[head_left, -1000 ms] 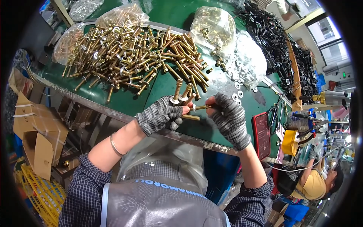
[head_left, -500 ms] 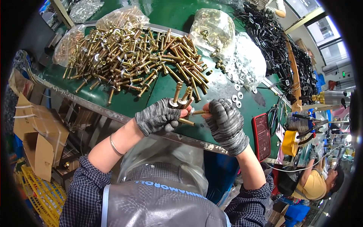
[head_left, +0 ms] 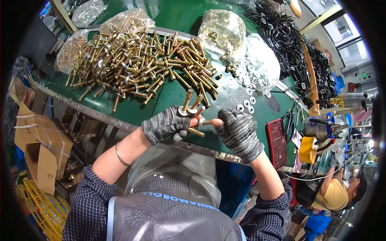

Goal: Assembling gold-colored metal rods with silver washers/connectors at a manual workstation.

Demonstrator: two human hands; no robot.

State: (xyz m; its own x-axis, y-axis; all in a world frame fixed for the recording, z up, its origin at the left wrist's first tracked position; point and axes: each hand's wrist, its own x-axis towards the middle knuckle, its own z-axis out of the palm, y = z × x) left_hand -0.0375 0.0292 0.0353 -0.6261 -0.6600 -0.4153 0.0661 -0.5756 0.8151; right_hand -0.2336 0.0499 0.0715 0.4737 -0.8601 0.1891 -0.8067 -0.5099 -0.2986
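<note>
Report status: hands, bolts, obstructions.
Left hand clutching several bolts. Right hand pinching another bolt by its end. Nothing seen blocking either hand.

1. Left forearm (head_left: 116,158): slants up and inward from the lower left; skin bare between the bunched sleeve (head_left: 94,190) and the glove cuff (head_left: 149,132); wrist roughly in line with the arm;
2. Left hand (head_left: 171,124): gloved in streaked grey; fingers curled into a grip, a bare tip (head_left: 194,121) pointing toward the other hand;
3. Right forearm (head_left: 265,174): rises more steeply from the lower right, leaning inward; wrist bent slightly left;
4. Right hand (head_left: 240,130): gloved alike; back upward, fingers folded in a pinch, bare thumb tip (head_left: 217,123) facing left; hands near each other, apart.
</note>
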